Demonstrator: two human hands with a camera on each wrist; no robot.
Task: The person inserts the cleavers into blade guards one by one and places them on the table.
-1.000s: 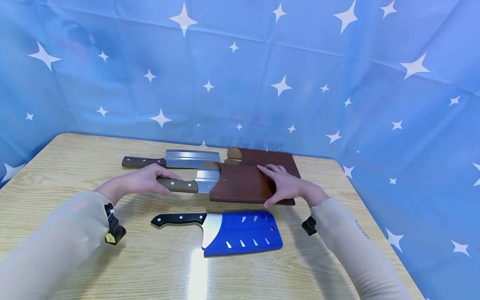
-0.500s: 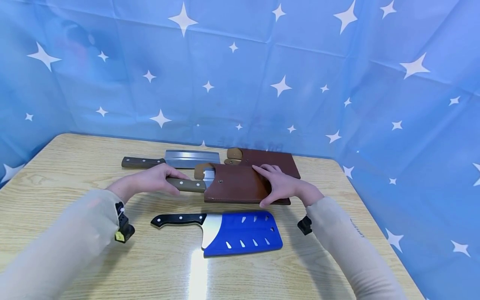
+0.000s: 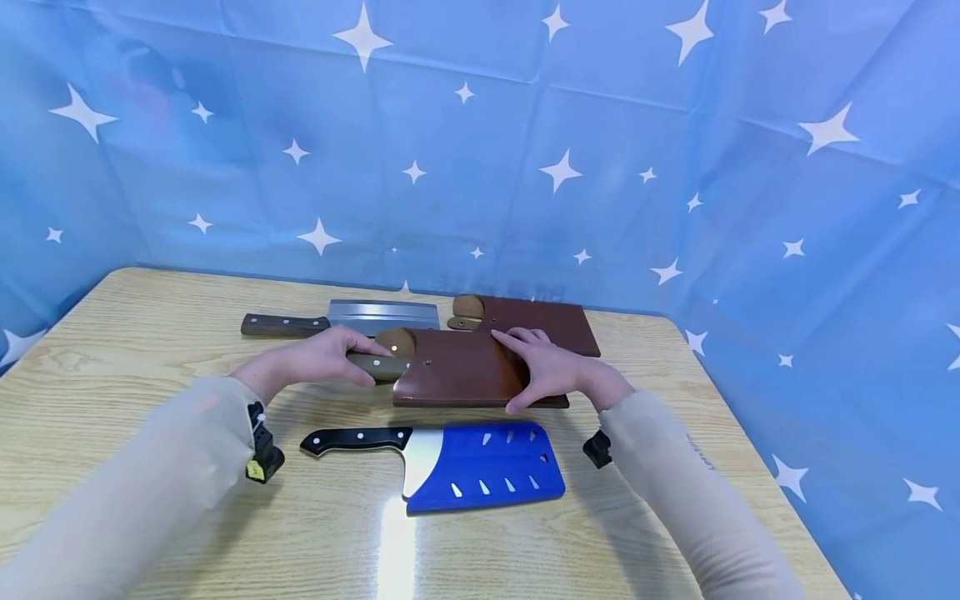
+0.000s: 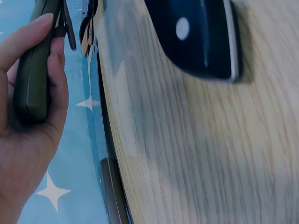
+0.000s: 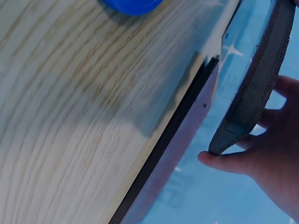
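My left hand [image 3: 318,360] grips the olive-brown riveted handle of a cleaver [image 3: 392,367]. In the left wrist view, thumb and fingers wrap round that handle [image 4: 32,86]. The cleaver's blade is hidden inside a reddish-brown leather sheath [image 3: 459,375], whose tan strap lies at its left mouth. At the sheath's right end my right hand [image 3: 555,372] holds it, fingers on the far edge and thumb at the near one. The right wrist view shows the sheath's dark edge [image 5: 254,88] between thumb and fingers, raised off the table.
Nearer me lies a black-handled cleaver [image 3: 356,438] in a blue slotted guard [image 3: 495,475]. Behind my hands are a bare-bladed cleaver [image 3: 382,313] and a second brown sheath [image 3: 543,321]. A star-patterned blue cloth [image 3: 480,167] hangs behind the wooden table [image 3: 187,308].
My left hand has moved right, pushing the cleaver in until its blade is out of sight in the sheath. My right hand and the sheath have shifted left.
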